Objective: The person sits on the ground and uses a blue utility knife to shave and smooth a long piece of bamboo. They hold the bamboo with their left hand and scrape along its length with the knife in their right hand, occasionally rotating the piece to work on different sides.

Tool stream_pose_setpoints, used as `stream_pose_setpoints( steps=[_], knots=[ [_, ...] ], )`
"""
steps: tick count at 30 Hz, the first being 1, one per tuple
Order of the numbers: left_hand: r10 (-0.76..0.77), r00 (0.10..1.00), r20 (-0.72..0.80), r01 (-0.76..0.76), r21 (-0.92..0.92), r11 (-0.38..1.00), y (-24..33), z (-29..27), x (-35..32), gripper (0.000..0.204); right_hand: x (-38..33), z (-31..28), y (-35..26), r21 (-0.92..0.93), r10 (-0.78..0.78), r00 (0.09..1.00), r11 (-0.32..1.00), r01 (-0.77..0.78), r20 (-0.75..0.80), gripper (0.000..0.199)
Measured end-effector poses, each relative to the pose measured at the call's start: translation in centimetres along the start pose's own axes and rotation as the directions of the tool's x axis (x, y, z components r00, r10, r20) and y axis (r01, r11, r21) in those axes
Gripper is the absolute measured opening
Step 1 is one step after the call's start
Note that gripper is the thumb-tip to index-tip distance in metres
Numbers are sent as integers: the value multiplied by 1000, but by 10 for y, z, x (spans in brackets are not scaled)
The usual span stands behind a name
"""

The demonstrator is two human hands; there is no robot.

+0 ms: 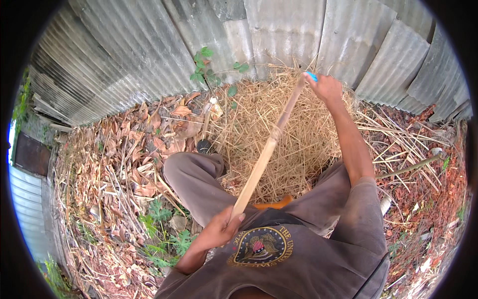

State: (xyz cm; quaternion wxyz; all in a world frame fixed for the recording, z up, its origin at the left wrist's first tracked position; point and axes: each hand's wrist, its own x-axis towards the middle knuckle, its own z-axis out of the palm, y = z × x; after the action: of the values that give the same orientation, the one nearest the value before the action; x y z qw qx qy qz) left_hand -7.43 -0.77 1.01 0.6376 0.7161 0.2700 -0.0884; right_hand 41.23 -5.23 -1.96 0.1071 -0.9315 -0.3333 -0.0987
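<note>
A long strip of split bamboo (264, 158) slants across the middle, pale on its near part and browner beyond a node. My left hand (221, 228) is closed around its near end, close to my shirt. At the far end, my right hand (326, 88) is closed with the arm stretched out. A small blue object (311, 76) shows by the right thumb, against the bamboo tip. Most of this blue object is hidden in the fist, so its kind is unclear. Below the bamboo, between my bent legs, lies a pile of dry straw-like shavings (249, 129).
A corrugated metal fence (284, 35) curves along the far side. Dry leaves (134, 132) cover the ground at left, and thin sticks (398, 144) lie at right. An orange object (274, 203) shows between my thighs. Green plants (167, 239) grow at lower left.
</note>
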Motion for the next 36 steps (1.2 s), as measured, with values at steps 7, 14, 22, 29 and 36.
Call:
stream_pose_setpoints(
  steps=[7, 14, 22, 29, 36],
  knots=[
    [-66, 986, -153, 33, -209, 977, -33, -13, -20, 23, -19, -8, 96, 244, 300, 949, 931, -270, -92, 84],
    [174, 972, -155, -217, -328, 919, 5, -12, 32, 23, -62, -44, -24, 424, -220, 976, 883, 198, 1, 74],
    [247, 965, -86, -222, -769, 599, 25, 7, 52, 21, -120, -49, -91, 452, -660, 750, 658, 602, -37, 65],
    [197, 979, 42, -20, -953, 301, 41, 15, 59, 24, -140, -39, -110, 440, -692, 699, 577, 687, -184, 64],
    [187, 981, 55, -8, -947, 322, 47, 15, 60, 25, -129, -37, -114, 377, -624, 759, 669, 641, -185, 66]
  ],
)
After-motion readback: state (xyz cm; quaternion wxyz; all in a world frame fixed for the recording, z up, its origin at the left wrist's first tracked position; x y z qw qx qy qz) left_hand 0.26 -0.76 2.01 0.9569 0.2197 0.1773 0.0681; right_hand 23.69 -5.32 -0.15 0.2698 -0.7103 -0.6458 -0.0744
